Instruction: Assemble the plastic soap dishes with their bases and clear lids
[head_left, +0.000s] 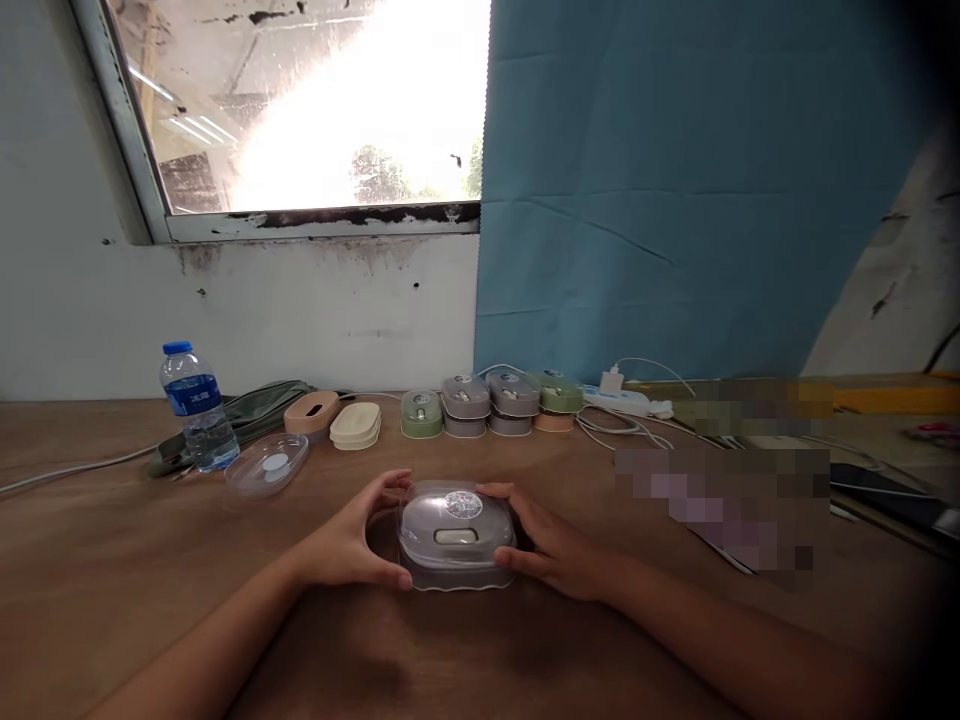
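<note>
A grey oval plastic box (pixel 454 552) with a clear cover sits on the brown table in front of me. Its cover carries a round patterned sticker (pixel 463 505), and a pale slot shows in its front. My left hand (pixel 358 540) curves round the box's left side, thumb at the near corner and fingers at the far one. From the right, my right hand (pixel 551 545) grips the same box, its thumb on the front and fingertips at the back edge. Left of the box lies a loose clear cover (pixel 289 470) with a round white sticker.
Along the back stand a peach box (pixel 312 411), stacked cream lids (pixel 355 427), a green box (pixel 421 421) and several stacked grey and green boxes (pixel 512 403). A water bottle (pixel 196 420) stands at left by a dark green bag (pixel 262 405). Right are a power strip (pixel 619 401) and cables.
</note>
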